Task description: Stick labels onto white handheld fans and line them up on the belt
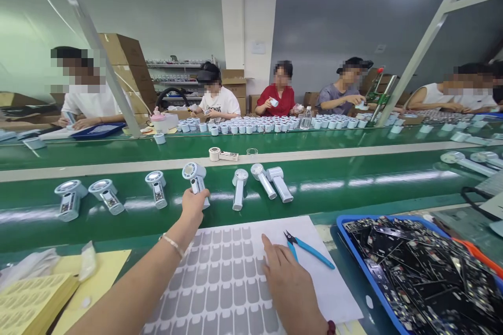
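Observation:
My left hand [193,205] reaches out over the green conveyor belt [353,178] and grips the handle of a white handheld fan [195,179]. A thin bracelet is on that wrist. My right hand [283,272] rests flat, fingers stretched out, on a white sheet of grey stickers [228,282] in front of me. Blue-handled cutters [308,248] lie on the sheet just right of that hand. More white fans lie on the belt: three to the left [104,193] and three to the right [261,180].
A blue tray [342,226] of black circuit boards stands at right. Yellow label stacks [35,298] lie at left. Several people sit across the line behind rows of white parts [251,126]. Slanted metal frame bars [90,31] cross the view.

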A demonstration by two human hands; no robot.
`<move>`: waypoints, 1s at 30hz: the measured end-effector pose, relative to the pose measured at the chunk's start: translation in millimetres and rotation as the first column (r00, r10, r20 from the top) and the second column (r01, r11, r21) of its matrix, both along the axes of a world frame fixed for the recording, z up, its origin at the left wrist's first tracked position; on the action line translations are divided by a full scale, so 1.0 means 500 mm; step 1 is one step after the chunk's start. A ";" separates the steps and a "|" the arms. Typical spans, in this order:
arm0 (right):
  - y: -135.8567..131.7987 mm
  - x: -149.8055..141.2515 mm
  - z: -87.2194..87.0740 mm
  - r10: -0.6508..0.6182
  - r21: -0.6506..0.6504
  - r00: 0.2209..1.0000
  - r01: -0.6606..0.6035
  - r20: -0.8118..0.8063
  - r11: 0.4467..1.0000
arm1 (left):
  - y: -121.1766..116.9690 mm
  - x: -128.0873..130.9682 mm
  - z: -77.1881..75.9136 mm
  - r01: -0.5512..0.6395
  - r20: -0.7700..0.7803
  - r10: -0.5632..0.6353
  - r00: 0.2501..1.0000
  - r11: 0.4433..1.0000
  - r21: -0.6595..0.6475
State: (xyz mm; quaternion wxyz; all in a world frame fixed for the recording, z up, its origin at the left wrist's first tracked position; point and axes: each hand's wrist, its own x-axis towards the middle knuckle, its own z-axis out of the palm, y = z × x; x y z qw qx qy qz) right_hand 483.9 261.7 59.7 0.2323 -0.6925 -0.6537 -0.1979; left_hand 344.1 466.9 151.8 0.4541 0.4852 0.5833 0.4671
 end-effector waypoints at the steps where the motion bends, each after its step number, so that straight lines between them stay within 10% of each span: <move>1: -0.001 0.002 -0.002 0.009 0.029 1.000 -0.009 -0.017 1.000 | -0.031 -0.013 0.009 0.039 0.088 -0.036 0.995 0.999 -0.030; 8: -0.030 -0.010 0.053 0.158 0.097 0.903 -0.130 -0.399 0.987 | -0.273 -0.136 0.037 0.302 0.481 -0.146 0.865 0.916 -0.263; 12: -0.074 -0.071 0.139 0.095 -0.053 0.401 -0.341 -0.911 0.938 | -0.353 -0.169 0.018 0.137 0.513 0.130 0.849 0.883 -0.449; 16: -0.105 -0.153 0.187 -0.045 -0.076 0.072 -0.525 -0.996 0.847 | -0.389 -0.174 0.019 0.043 0.567 0.376 0.733 0.806 -0.591; 21: -0.111 -0.222 0.191 -0.058 -0.038 -0.017 -0.574 -0.998 0.818 | -0.407 -0.179 0.026 0.104 0.646 0.494 0.581 0.743 -0.661; 30: -0.107 -0.260 0.210 -0.050 -0.031 -0.016 -0.595 -0.999 0.803 | -0.425 -0.207 0.016 0.107 0.670 0.511 0.538 0.747 -0.656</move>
